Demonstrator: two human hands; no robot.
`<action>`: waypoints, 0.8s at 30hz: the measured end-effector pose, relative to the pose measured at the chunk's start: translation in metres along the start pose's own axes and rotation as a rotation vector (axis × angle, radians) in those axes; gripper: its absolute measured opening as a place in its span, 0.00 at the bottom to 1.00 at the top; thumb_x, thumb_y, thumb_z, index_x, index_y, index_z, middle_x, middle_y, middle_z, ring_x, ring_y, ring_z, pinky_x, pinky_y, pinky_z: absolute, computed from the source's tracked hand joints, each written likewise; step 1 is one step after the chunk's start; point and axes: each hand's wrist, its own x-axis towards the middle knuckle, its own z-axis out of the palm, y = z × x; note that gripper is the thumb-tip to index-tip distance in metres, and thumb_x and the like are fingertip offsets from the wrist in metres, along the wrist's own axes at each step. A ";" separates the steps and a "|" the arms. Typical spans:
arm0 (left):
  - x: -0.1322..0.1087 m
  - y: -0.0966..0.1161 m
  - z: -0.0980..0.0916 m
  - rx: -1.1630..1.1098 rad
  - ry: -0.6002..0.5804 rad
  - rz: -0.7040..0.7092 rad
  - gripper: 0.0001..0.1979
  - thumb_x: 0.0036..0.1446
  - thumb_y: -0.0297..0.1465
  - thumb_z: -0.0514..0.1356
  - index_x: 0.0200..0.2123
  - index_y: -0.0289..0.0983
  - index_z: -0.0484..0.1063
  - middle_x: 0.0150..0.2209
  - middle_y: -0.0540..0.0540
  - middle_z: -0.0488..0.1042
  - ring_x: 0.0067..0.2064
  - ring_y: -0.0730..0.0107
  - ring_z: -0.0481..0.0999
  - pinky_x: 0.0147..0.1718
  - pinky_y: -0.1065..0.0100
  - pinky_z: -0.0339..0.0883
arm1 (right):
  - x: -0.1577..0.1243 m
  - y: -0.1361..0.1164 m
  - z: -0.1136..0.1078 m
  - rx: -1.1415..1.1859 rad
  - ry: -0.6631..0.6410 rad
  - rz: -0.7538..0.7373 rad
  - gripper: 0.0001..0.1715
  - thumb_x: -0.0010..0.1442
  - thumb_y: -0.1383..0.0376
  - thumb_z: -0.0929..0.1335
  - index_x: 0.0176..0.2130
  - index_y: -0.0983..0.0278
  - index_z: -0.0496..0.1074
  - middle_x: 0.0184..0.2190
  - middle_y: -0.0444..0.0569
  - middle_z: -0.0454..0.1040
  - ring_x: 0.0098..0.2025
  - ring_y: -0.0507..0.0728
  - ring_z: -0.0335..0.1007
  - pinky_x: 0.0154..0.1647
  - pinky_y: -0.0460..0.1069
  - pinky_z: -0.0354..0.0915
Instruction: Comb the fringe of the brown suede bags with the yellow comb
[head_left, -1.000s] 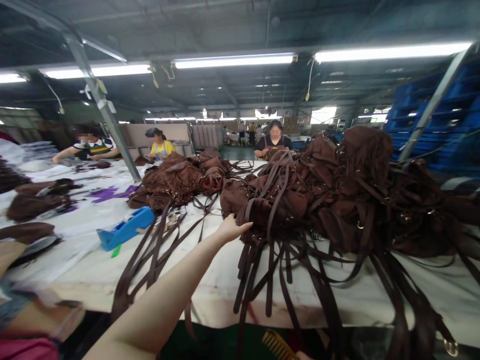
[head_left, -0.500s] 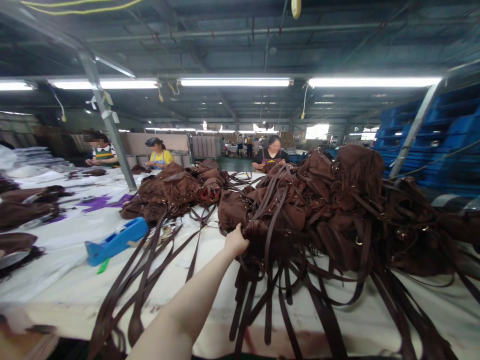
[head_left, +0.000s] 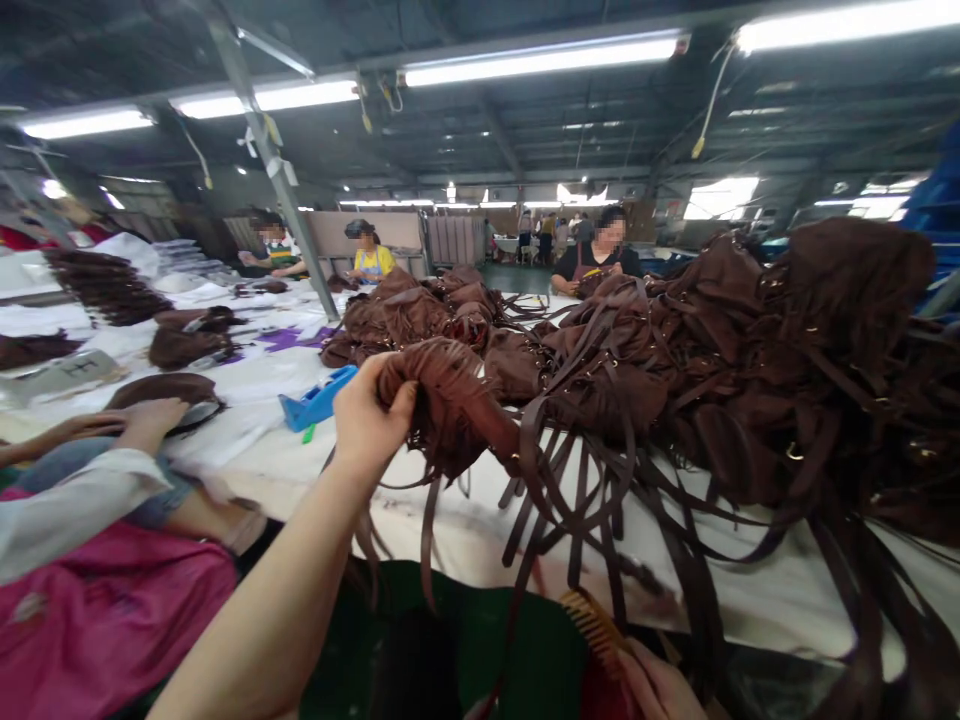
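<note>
My left hand (head_left: 375, 415) is closed on the edge of a brown fringed bag (head_left: 457, 400), lifted above the table's near side. Long straps hang down from this bag. At the lower right, my right hand (head_left: 656, 685) grips a yellowish comb (head_left: 592, 625), its teeth pointing up and left; part of that hand is cut off by the frame's bottom edge. Beyond the held bag, a large heap of similar brown bags (head_left: 720, 390) covers the table's right side, with straps draped over the near edge.
A blue tape dispenser (head_left: 319, 398) stands left of the held bag. Close by on the left sits a co-worker in pink (head_left: 127, 600), hands on a brown bag (head_left: 169, 395). A metal post (head_left: 289, 190) rises from the table. Other people work across it.
My left hand has pulled one bag from the heap, up and toward me. My right hand with the comb has come into view. The camera has turned left, showing the neighbouring co-worker.
</note>
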 end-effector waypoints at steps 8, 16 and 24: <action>-0.040 -0.011 -0.144 0.394 -0.198 -0.003 0.11 0.46 0.33 0.59 0.35 0.41 0.74 0.26 0.53 0.73 0.29 0.67 0.71 0.30 0.70 0.62 | 0.024 -0.047 -0.014 0.054 0.135 -0.030 0.22 0.58 0.47 0.64 0.33 0.63 0.72 0.20 0.45 0.71 0.23 0.55 0.69 0.24 0.45 0.66; -0.114 -0.024 -0.156 0.151 -0.762 -0.112 0.17 0.41 0.28 0.53 0.36 0.38 0.74 0.34 0.50 0.77 0.36 0.64 0.73 0.37 0.70 0.65 | 0.047 -0.167 0.013 0.331 -0.089 -0.326 0.19 0.53 0.56 0.70 0.41 0.66 0.73 0.36 0.52 0.78 0.36 0.58 0.75 0.36 0.49 0.73; -0.121 -0.008 -0.147 -0.116 -1.154 -0.213 0.12 0.44 0.34 0.61 0.34 0.38 0.76 0.32 0.51 0.77 0.36 0.63 0.74 0.37 0.70 0.67 | 0.047 -0.236 0.055 0.427 -0.375 -0.516 0.33 0.51 0.58 0.73 0.53 0.67 0.65 0.42 0.50 0.74 0.40 0.56 0.71 0.41 0.47 0.69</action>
